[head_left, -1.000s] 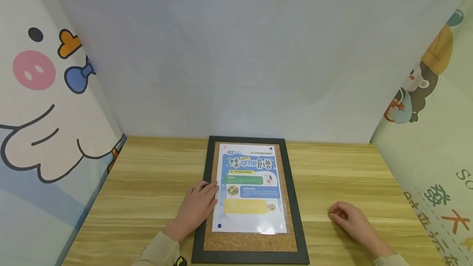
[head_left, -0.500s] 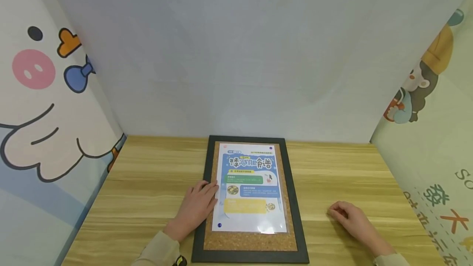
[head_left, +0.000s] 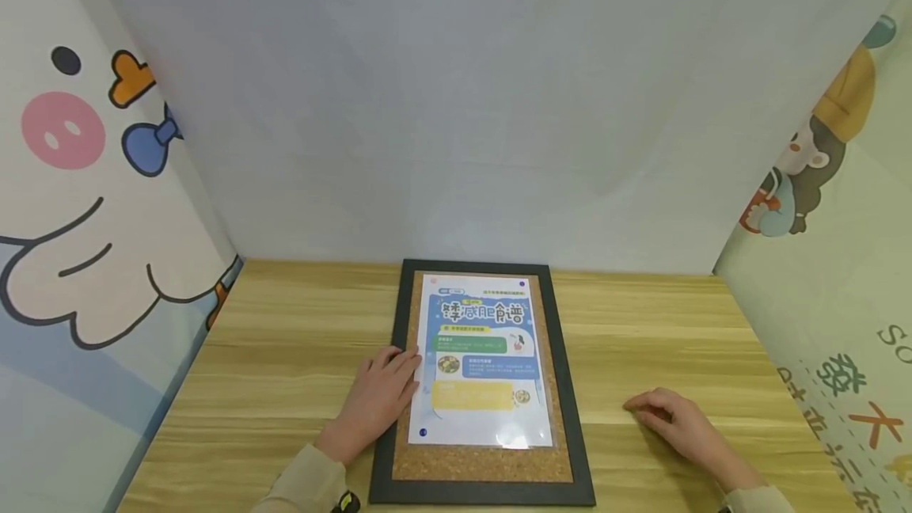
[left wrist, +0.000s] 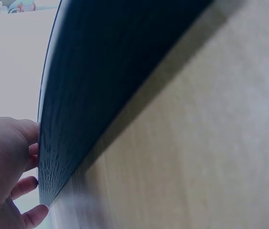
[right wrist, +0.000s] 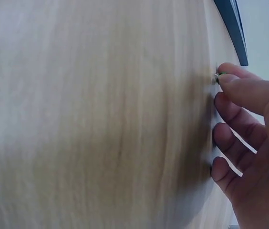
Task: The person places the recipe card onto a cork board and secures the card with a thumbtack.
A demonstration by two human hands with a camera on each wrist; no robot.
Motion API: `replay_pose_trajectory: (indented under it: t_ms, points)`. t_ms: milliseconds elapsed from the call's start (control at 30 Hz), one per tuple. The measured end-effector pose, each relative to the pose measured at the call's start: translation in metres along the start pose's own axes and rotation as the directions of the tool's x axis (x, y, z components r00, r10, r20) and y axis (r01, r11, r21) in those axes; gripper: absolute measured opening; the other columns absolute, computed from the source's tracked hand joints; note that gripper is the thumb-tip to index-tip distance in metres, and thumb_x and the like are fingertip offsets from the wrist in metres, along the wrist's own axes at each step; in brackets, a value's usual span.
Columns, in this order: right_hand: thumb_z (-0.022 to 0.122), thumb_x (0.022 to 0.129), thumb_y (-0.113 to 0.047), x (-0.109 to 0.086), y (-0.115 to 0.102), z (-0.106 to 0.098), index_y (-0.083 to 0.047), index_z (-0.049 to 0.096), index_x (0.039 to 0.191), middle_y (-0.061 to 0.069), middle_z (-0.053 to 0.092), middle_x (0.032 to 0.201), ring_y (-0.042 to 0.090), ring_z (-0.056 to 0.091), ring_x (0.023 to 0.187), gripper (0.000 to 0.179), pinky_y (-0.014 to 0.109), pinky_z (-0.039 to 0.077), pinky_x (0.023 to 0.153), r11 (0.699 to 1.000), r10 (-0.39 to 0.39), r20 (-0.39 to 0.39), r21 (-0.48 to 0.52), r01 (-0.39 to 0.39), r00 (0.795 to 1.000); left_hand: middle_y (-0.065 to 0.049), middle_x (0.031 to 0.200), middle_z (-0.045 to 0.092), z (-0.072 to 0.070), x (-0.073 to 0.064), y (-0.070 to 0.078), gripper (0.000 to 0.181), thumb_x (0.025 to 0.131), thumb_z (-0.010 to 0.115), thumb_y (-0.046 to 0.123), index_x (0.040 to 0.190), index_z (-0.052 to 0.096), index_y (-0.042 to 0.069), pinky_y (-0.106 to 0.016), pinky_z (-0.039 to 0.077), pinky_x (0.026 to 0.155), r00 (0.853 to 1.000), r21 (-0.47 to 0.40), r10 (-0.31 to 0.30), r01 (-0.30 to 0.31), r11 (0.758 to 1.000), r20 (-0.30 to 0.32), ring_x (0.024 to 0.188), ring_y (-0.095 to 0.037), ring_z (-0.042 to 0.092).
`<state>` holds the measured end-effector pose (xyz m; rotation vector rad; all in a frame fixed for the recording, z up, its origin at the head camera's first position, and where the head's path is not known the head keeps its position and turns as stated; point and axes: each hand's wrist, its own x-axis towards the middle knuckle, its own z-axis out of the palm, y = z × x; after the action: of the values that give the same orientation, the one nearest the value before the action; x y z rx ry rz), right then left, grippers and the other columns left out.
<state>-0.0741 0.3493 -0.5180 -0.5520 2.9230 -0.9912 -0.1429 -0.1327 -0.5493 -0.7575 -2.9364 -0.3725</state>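
A black-framed cork board (head_left: 484, 467) lies on the wooden table, bearing a glossy printed sheet (head_left: 492, 424). Blue thumbtacks sit at the sheet's upper right corner (head_left: 522, 284) and lower left corner (head_left: 423, 432); a pale pink one (head_left: 433, 280) is at the upper left. My left hand (head_left: 381, 394) rests on the board's left side, fingers extended over the frame (left wrist: 84, 81). To the right of the board, my right hand (head_left: 677, 423) pinches a small green thumbtack (right wrist: 222, 74) between thumb and index finger, close to the tabletop. The fingers hide most of it.
Wooden tabletop (head_left: 306, 323) extends on both sides of the board. A pale cloth wall (head_left: 456, 141) closes off the back. Printed cartoon panels stand at the left (head_left: 64, 260) and right (head_left: 841, 283).
My right hand has shifted slightly left along the table, its index finger and thumb reaching further out. The left hand and the board stay in place.
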Motion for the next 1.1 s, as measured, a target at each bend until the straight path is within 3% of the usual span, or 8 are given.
replay_pose_trajectory:
  t_ms: [300,567,700,800,933,1000,1100]
  points:
    - [0.067,0.085,-0.009,0.001,-0.003,-0.004,-0.015,0.068,0.096,-0.002,0.066,0.092,0.003,0.055,0.075,0.013,0.022,0.046,0.063,0.996,0.085,0.039,-0.011,-0.084,0.996,0.0,0.14,0.048,-0.003,0.0,0.001,0.045,0.095,0.054,0.033,0.137,0.05,0.016,-0.048,0.037,0.091,1.0,-0.008,-0.001,0.001,1.0,0.009,0.122,-0.023,0.04]
    - [0.068,0.086,-0.016,0.003,-0.009,-0.006,-0.015,0.065,0.09,-0.007,0.061,0.081,0.0,0.051,0.069,0.005,0.022,0.045,0.061,0.971,0.24,0.059,-0.03,-0.239,0.969,0.001,0.14,0.048,-0.004,-0.001,0.0,0.045,0.095,0.054,0.034,0.137,0.05,0.017,-0.048,0.037,0.091,1.0,0.002,-0.001,0.001,1.0,0.013,0.122,-0.023,0.039]
    - [0.066,0.087,-0.021,0.004,-0.013,-0.008,-0.017,0.066,0.089,-0.008,0.062,0.083,0.0,0.051,0.07,0.005,0.022,0.045,0.062,0.962,0.273,0.055,-0.035,-0.271,0.96,0.001,0.14,0.048,-0.003,-0.001,0.0,0.045,0.095,0.054,0.034,0.137,0.05,0.017,-0.048,0.037,0.092,1.0,-0.002,-0.001,0.001,1.0,0.007,0.122,-0.022,0.039]
    - [0.062,0.091,-0.022,0.004,-0.013,-0.01,-0.017,0.068,0.095,-0.005,0.066,0.09,0.001,0.056,0.078,0.008,0.024,0.047,0.067,0.976,0.22,0.066,-0.026,-0.218,0.973,0.002,0.14,0.048,-0.002,-0.002,0.0,0.045,0.095,0.054,0.034,0.136,0.05,0.017,-0.047,0.037,0.092,1.0,-0.003,-0.003,0.003,1.0,0.004,0.122,-0.022,0.04]
    - [0.06,0.091,-0.013,0.001,-0.01,-0.013,-0.014,0.069,0.104,0.0,0.068,0.1,0.005,0.06,0.091,0.016,0.024,0.05,0.073,0.998,0.056,0.089,-0.003,-0.056,0.994,0.002,0.14,0.048,-0.003,-0.001,0.0,0.045,0.095,0.054,0.035,0.136,0.05,0.018,-0.047,0.037,0.092,1.0,-0.003,-0.006,0.006,1.0,0.01,0.122,-0.022,0.04]
    - [0.061,0.089,-0.009,-0.001,-0.008,-0.014,-0.012,0.069,0.106,0.003,0.068,0.101,0.006,0.061,0.092,0.019,0.024,0.05,0.073,1.0,-0.012,0.097,0.01,0.011,0.995,0.002,0.139,0.048,-0.005,-0.001,0.001,0.045,0.094,0.055,0.034,0.136,0.05,0.018,-0.048,0.037,0.092,1.0,-0.011,-0.008,0.009,1.0,0.012,0.122,-0.022,0.04]
    - [0.062,0.088,-0.005,-0.001,-0.007,-0.016,-0.011,0.069,0.106,0.003,0.068,0.099,0.003,0.06,0.09,0.02,0.023,0.05,0.071,0.999,-0.033,0.114,0.037,0.029,0.993,0.002,0.139,0.048,-0.006,-0.001,0.001,0.045,0.094,0.055,0.034,0.136,0.05,0.017,-0.048,0.037,0.092,1.0,-0.018,-0.01,0.01,1.0,0.013,0.122,-0.022,0.04]
